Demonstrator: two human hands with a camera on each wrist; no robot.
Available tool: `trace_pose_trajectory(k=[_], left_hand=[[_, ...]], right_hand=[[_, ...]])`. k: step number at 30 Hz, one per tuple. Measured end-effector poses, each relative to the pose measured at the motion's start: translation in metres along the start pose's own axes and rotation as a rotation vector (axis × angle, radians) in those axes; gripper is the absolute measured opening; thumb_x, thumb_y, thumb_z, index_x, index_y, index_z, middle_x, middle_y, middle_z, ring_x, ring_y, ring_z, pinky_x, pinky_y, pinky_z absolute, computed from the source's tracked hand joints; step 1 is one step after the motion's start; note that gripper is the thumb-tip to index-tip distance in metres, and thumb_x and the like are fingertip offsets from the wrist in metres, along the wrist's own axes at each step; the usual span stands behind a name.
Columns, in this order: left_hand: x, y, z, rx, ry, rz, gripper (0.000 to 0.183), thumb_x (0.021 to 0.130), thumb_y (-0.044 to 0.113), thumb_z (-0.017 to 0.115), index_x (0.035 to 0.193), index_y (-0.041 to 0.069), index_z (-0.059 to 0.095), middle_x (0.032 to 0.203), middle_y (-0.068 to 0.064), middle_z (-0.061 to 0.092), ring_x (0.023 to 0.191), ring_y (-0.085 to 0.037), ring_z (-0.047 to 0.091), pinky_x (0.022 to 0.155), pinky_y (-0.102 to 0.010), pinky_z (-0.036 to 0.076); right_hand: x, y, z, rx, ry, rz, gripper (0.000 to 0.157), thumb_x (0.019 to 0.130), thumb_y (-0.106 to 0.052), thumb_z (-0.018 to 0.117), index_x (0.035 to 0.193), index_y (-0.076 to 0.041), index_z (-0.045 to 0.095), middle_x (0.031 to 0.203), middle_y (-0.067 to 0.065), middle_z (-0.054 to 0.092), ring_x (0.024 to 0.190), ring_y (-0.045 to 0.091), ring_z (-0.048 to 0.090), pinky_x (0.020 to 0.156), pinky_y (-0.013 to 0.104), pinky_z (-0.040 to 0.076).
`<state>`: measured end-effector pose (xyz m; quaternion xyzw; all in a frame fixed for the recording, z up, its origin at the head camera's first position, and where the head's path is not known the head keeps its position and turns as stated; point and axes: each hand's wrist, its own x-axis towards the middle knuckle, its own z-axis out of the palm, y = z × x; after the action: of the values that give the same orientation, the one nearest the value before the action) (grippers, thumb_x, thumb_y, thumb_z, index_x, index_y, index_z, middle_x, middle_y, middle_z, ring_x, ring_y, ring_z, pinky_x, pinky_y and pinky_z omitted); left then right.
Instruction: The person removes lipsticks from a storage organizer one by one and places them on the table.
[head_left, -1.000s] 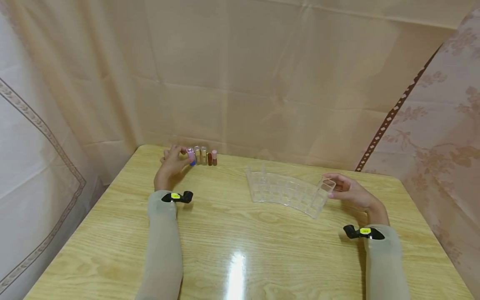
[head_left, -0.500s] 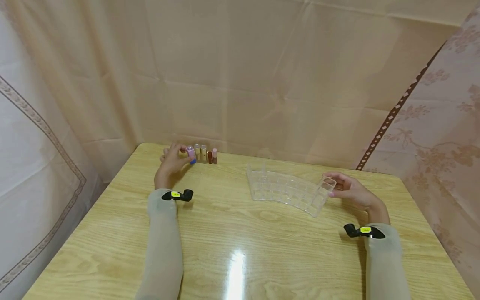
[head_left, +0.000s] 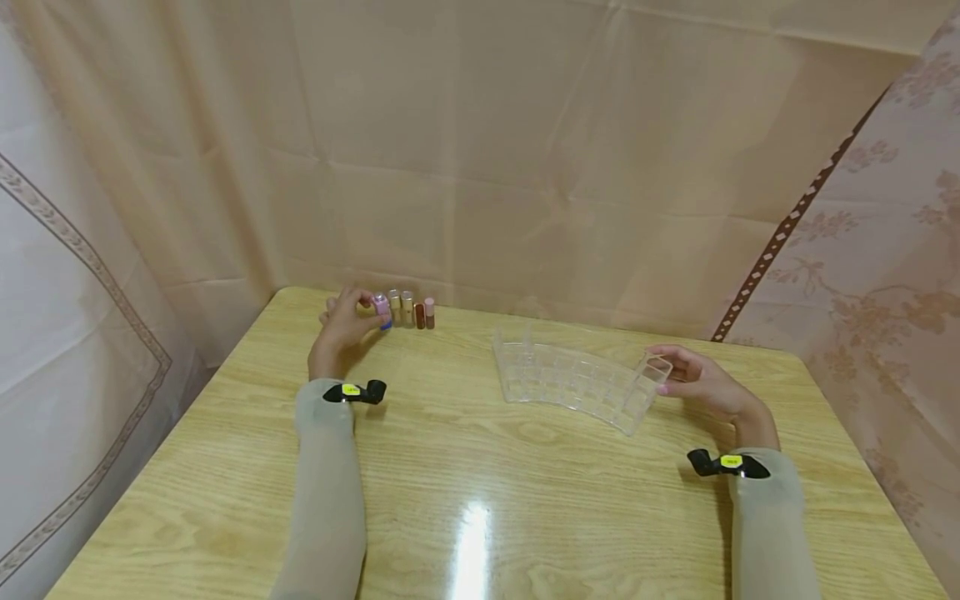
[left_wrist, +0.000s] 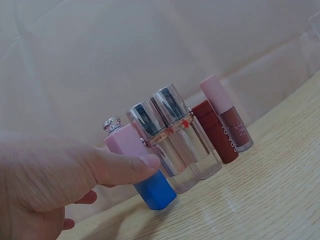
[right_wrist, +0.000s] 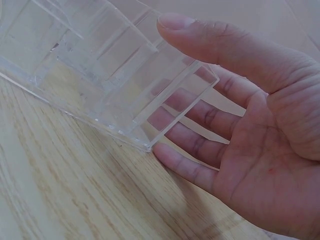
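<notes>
Near the far left of the table, my left hand pinches a pink-and-blue lipstick, thumb across its front. The lipstick stands at the left end of a row. Beside it are two clear lipstick tubes with silver tops, a dark red tube and a pink-capped lip gloss. My right hand holds the right end of a clear, curved acrylic organizer with several compartments. In the right wrist view, the thumb lies over the organizer's edge and the other fingers show behind its clear wall.
The wooden table lies between both forearms, with a bright light reflection near its front. A beige curtain hangs right behind the table's far edge. Patterned cloth borders the right side, and white cloth the left.
</notes>
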<state>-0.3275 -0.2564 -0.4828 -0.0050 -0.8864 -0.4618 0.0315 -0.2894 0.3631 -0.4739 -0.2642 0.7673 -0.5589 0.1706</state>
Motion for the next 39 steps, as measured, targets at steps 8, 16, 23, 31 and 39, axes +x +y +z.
trace_pose_trajectory(k=[8,16,23,31,39], left_hand=[[0.0,-0.001,0.0,-0.031,0.007,-0.005,0.04,0.092,0.023,0.076,0.121,0.007,0.053,0.132,-0.013,0.044,0.125,-0.037,0.022,0.106,-0.06,0.015],[-0.001,-0.003,0.001,-0.023,0.008,0.02,0.042,0.091,0.022,0.077,0.122,0.006,0.053,0.131,-0.014,0.044,0.123,-0.034,0.024,0.105,-0.058,0.014],[-0.001,-0.003,0.0,-0.017,0.01,0.046,0.044,0.091,0.02,0.077,0.127,0.008,0.054,0.134,-0.015,0.046,0.124,-0.035,0.026,0.108,-0.061,0.012],[-0.002,0.001,-0.002,-0.068,-0.006,0.029,0.062,0.089,0.021,0.08,0.142,0.012,0.05,0.143,-0.013,0.043,0.13,-0.035,0.023,0.11,-0.063,0.011],[-0.002,0.007,-0.009,-0.05,-0.009,0.046,0.081,0.087,0.028,0.082,0.153,0.012,0.039,0.151,-0.014,0.042,0.139,-0.039,0.024,0.115,-0.067,0.012]], right_hand=[[0.001,0.001,0.0,0.018,-0.005,-0.008,0.058,0.097,0.01,0.056,0.151,0.001,0.037,0.133,-0.008,0.06,0.112,0.006,0.064,0.09,0.024,0.054],[0.001,0.002,0.0,0.041,-0.017,-0.02,0.058,0.096,0.012,0.056,0.15,0.002,0.037,0.132,-0.008,0.062,0.111,0.007,0.065,0.089,0.025,0.055],[0.002,0.002,0.0,0.065,-0.028,-0.027,0.058,0.096,0.013,0.055,0.15,0.006,0.035,0.132,-0.007,0.063,0.113,0.008,0.065,0.09,0.025,0.056],[0.0,-0.002,0.001,0.031,-0.021,-0.016,0.058,0.097,0.011,0.056,0.15,0.005,0.034,0.136,-0.009,0.059,0.116,0.007,0.062,0.091,0.023,0.054],[0.0,-0.003,0.001,0.014,-0.042,-0.025,0.06,0.098,0.009,0.056,0.152,0.007,0.03,0.144,-0.006,0.054,0.128,0.006,0.055,0.094,0.021,0.053]])
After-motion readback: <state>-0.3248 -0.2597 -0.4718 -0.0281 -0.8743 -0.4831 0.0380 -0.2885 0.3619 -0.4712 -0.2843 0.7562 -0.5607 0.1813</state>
